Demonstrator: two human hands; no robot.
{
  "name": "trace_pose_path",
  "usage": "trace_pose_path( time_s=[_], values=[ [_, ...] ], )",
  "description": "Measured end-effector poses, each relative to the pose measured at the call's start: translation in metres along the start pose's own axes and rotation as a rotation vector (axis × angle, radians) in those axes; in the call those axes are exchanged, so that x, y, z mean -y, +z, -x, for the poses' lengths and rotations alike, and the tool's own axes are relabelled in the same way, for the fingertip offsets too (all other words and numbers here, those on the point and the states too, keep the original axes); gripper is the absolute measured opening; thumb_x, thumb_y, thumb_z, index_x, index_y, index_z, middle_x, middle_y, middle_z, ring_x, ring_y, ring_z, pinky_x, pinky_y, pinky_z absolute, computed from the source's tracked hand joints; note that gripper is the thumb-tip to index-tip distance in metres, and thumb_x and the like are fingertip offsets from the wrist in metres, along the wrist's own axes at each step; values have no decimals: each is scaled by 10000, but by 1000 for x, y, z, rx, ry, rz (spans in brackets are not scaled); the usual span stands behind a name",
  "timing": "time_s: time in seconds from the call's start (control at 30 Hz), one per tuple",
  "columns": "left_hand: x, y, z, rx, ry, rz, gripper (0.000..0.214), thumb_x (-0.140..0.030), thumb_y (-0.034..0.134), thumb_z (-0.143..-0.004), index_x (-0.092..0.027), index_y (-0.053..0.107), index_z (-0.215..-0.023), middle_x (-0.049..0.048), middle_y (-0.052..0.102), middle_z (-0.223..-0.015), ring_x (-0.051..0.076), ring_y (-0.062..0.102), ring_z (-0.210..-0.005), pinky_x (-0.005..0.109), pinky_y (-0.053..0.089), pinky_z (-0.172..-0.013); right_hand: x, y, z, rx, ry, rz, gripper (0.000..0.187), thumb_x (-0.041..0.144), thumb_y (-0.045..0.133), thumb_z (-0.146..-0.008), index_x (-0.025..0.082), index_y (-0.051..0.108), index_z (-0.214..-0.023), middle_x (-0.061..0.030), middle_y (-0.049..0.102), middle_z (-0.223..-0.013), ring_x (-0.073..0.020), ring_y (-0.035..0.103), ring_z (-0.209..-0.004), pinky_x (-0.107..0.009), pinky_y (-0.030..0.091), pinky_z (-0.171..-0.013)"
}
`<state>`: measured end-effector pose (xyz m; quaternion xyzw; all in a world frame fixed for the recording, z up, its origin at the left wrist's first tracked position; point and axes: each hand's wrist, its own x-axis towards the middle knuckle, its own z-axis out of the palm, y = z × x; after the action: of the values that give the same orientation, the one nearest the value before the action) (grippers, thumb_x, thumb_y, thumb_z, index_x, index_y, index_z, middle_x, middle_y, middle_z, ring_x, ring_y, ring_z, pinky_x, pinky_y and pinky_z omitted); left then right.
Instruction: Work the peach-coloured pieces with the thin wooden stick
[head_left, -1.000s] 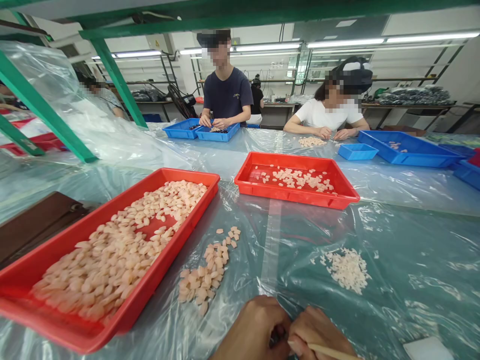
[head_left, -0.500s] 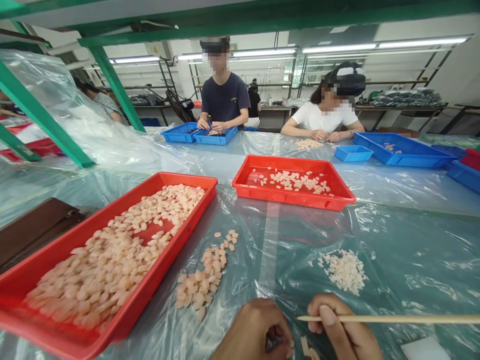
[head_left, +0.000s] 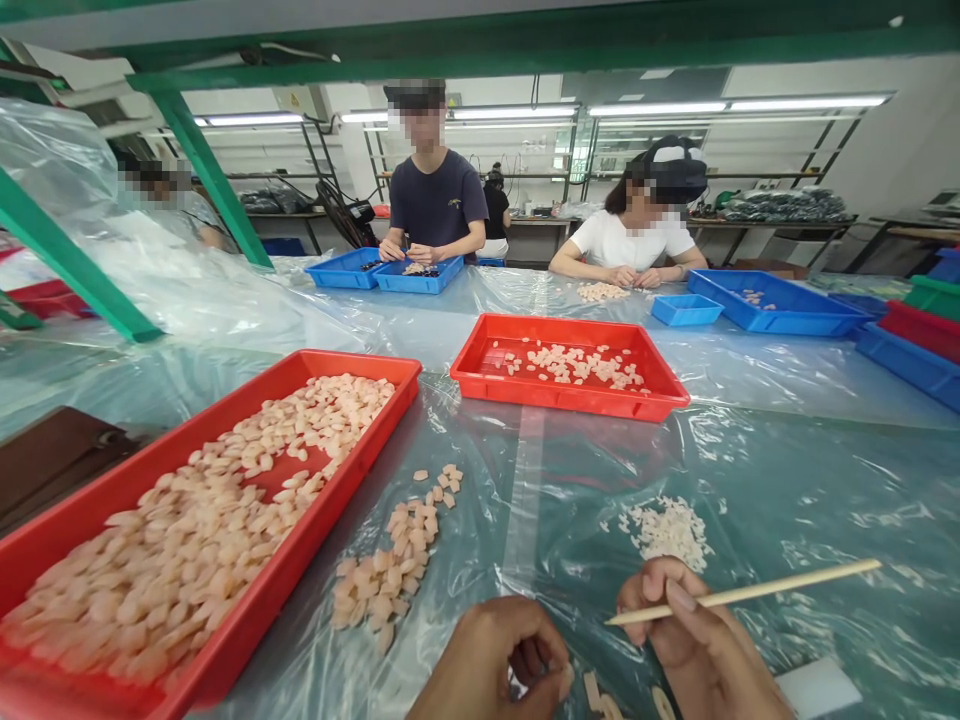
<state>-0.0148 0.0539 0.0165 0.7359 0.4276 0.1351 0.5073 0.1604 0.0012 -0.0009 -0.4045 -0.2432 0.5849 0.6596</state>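
My left hand (head_left: 499, 660) is curled at the bottom edge, fingers closed on a small pale pink piece at its fingertips. My right hand (head_left: 701, 645) pinches a thin wooden stick (head_left: 742, 593) that points right and slightly up. A few pale pieces (head_left: 600, 693) lie on the plastic sheet between my hands. A loose pile of pink pieces (head_left: 394, 560) lies just left of my left hand. A heap of small white bits (head_left: 664, 527) sits above my right hand.
A big red tray (head_left: 315, 515) of pink pieces fills the left. A second red tray (head_left: 566, 392) stands mid-table. Blue trays (head_left: 772, 310) and two seated people work at the far side. A white pad (head_left: 817, 690) lies bottom right. Green frame posts (head_left: 64, 255) stand left.
My hands were pressed together a second ago and have come apart. The stick swung out to the right, then tilted upward. Pale pieces now lie between my hands.
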Motion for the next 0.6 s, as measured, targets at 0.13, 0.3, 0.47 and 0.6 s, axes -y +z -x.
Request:
trace_pose_path(
  time_s=[0.13,0.3,0.47,0.6],
  values=[
    [-4,-2,1,-31,16,-11,202,-46,569,-672,-112,708,-803,29,650,-708,127,556,-627,176,424,-576,3,6,4,-41,34,0,231,459,657,-787,252,610,-697,27,524,-644,-156,482,-622,-228,415,-591],
    [-2,-1,3,-47,64,87,202,-134,594,-735,-131,746,-869,76,688,-770,162,592,-679,208,437,-606,1,5,3,-51,19,10,219,435,680,-776,241,616,-695,24,532,-646,-153,493,-628,-222,425,-610],
    [6,4,3,-62,-40,471,259,-357,724,-724,-136,741,-858,39,644,-738,128,545,-667,210,394,-629,1,5,2,-56,35,60,270,495,663,-774,243,625,-684,19,551,-634,-159,522,-614,-228,438,-592],
    [7,4,1,-2,-110,702,445,-509,783,-626,-117,728,-830,-19,545,-627,68,451,-543,190,344,-546,8,14,7,-156,89,188,326,564,662,-725,246,640,-660,-2,612,-618,-211,594,-649,-275,482,-632]
  ],
)
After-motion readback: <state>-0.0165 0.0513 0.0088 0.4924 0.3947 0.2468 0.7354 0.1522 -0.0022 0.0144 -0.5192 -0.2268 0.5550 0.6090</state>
